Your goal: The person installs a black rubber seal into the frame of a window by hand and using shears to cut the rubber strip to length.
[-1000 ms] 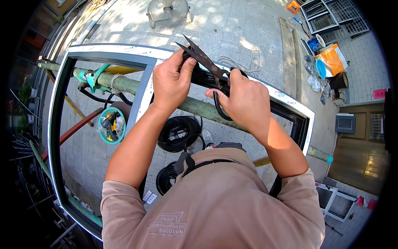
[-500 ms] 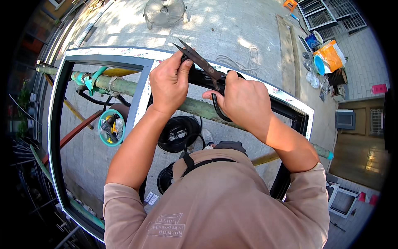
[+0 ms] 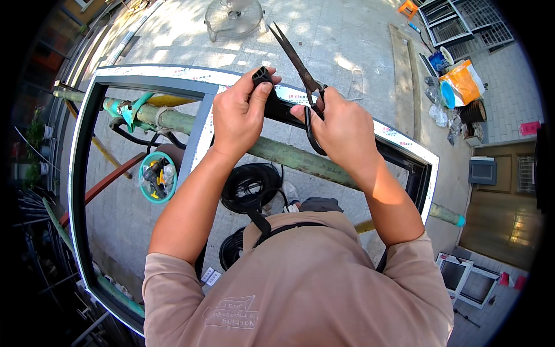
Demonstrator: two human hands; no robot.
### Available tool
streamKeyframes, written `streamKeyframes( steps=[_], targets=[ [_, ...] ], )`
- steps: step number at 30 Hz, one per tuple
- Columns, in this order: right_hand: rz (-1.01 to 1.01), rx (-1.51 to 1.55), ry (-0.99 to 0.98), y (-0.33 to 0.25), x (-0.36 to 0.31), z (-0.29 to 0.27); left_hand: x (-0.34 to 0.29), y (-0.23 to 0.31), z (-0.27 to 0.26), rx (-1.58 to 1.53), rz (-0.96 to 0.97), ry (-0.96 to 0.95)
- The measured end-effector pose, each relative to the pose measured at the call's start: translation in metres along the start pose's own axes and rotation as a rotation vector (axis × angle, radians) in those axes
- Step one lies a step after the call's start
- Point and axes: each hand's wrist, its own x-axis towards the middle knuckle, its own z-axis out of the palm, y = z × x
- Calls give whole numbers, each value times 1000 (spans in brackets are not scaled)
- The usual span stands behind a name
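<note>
My left hand (image 3: 238, 121) is closed around a black rubber strip (image 3: 262, 76), whose hollow-looking end points up past the thumb. In my right hand (image 3: 347, 130) is a pair of dark scissors (image 3: 296, 56), held by the black handles with the blades pointing up and away, nearly together. The blades are apart from the strip. Both hands are over the far side of a grey window frame (image 3: 199, 110) edged in white printed film. Part of the strip below my left hand is hard to tell from the dark frame behind it.
A green pipe (image 3: 272, 153) runs under the frame. Below lie a coil of black strip (image 3: 250, 186) and a teal basket (image 3: 144, 188) of tools. A fan (image 3: 234, 17) stands beyond; an orange-and-white bag (image 3: 462, 84) and buckets lie at right.
My right hand has drawn the scissors away from the strip to the right, and the blades have come closer together. The strip's end now shows above my left hand.
</note>
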Motion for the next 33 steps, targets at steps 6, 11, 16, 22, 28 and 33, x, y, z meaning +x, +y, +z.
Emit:
streamKeyframes(
  steps=[6,11,16,22,28,33],
  targets=[
    [-97,-49,-34,2,-4,-12,2,-14,1,-119,-21,-16],
    [-168,-134,-6,19,2,-23,2,-16,1,-401,-157,-116],
    [-194,-227,-1,21,12,-44,4,-11,-5,-424,-198,-247],
    [-174,-231,24,24,19,-50,6,-20,-6,-457,-217,-295],
    [-60,-112,51,44,18,-29,7,-17,-5,-483,-254,-255],
    [32,-30,109,64,26,-2,5,-19,-7,-440,-248,-179]
  ],
)
